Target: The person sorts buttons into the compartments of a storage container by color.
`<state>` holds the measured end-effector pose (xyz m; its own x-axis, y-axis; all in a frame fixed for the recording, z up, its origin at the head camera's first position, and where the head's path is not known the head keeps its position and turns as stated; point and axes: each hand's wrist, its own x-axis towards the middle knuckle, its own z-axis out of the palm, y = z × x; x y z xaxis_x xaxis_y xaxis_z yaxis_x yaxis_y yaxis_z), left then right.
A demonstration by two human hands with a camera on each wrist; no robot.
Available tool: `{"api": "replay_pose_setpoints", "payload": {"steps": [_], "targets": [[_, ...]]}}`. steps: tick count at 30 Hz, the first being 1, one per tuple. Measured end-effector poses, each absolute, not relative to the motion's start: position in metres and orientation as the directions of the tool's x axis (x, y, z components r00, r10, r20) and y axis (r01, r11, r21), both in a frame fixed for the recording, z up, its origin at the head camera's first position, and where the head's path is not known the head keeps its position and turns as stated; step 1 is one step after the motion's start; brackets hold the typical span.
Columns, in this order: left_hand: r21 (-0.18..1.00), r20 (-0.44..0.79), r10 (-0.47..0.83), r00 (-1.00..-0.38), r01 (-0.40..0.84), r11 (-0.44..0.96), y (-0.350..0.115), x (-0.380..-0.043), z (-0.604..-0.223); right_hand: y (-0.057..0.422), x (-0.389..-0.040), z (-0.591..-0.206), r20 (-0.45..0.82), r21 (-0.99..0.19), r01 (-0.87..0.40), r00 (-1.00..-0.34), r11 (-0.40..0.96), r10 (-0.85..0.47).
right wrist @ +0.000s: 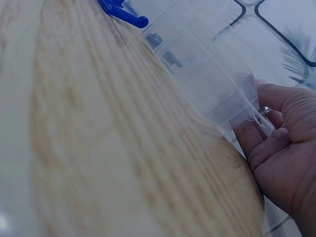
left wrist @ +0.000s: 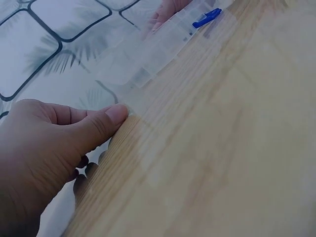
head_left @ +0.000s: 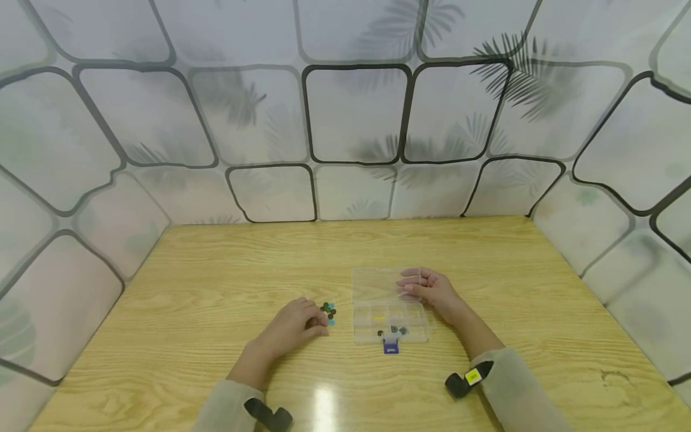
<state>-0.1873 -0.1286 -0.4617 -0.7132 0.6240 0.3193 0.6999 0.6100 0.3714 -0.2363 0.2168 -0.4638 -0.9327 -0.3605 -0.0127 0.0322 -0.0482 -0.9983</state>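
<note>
A clear plastic compartment box [head_left: 363, 338] lies on the table, its transparent lid [head_left: 372, 285] swung back. A blue latch [head_left: 391, 346] is at its front. Small dark pieces [right wrist: 172, 58] sit in front compartments, and a yellow piece [head_left: 379, 318] in another. My right hand [head_left: 437, 294] is at the lid's right edge, its loosely extended fingers behind the clear plastic. Left of the box, my left hand [head_left: 294, 324] reaches to a cluster of small round dark, green and blue discs [head_left: 330, 312]. Thumb and index finger nearly meet there; whether a disc is between them is hidden.
The wood-grain table [head_left: 189, 288] runs back to patterned panels [head_left: 353, 114] at the rear and both sides. Black camera mounts [head_left: 459, 384] are on both wrists. Light reflects off the table near its front.
</note>
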Motion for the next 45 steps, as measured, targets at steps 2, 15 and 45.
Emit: {"api": "replay_pose_setpoints", "payload": {"steps": [2,15,45], "targets": [[0.364,0.314,0.616,-0.722,0.691,0.624,-0.128,-0.187,-0.462,0.217,-0.236,-0.464,-0.014,-0.998,0.034,-0.933,-0.049,-0.361],[0.275,0.383,0.619,-0.686,0.724,0.633,-0.127,-0.184,-0.466,0.216,-0.236,-0.463,-0.024,-0.998,0.045,-0.931,-0.050,-0.364],[0.258,0.560,0.577,-0.594,0.787,0.560,-0.073,-0.192,-0.446,0.217,-0.238,-0.464,-0.033,-0.998,0.050,-0.931,-0.039,-0.362]]}}
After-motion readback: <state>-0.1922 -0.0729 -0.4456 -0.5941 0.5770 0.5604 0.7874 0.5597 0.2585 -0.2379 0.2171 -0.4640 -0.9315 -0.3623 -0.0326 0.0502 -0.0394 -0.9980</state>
